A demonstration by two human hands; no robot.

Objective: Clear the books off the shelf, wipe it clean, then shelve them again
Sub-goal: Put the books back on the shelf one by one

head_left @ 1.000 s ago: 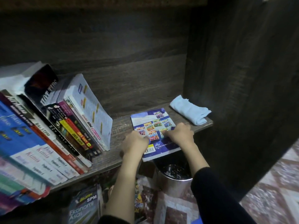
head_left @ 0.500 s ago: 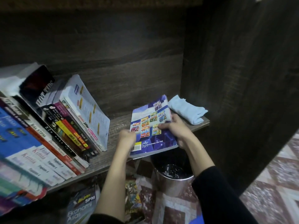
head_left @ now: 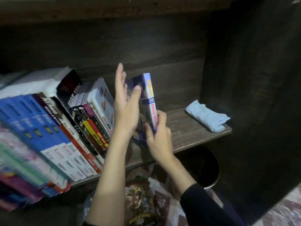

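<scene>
Head view, from left to right: a leaning row of books (head_left: 65, 128) fills the left half of the shelf (head_left: 187, 132), all tilted the same way and overhanging the front edge at the far left. That slant is the first risk, since a nudge could make the row slump further or shed a volume off the lip. Next comes the left hand (head_left: 127, 111), fingers straight and flat against the cover of the blue-and-white book (head_left: 150, 98). This book stands nearly upright just right of the row, its foot apparently on or just above the board. The right hand (head_left: 158, 137) has its fingers curled round the lower spine, so it alone grips. If it lets go before the book leans on its neighbours, the book will likely topple rightward onto the bare board, or slide forward. Directly below the front edge sits a dark bin (head_left: 205, 167), with loose books (head_left: 140, 201) on the floor beside it, so a slip could land there. At the far right a folded pale-blue cloth (head_left: 208, 118) lies near the shelf's end, well apart from the book; further volumes shelved that way would crowd it.
</scene>
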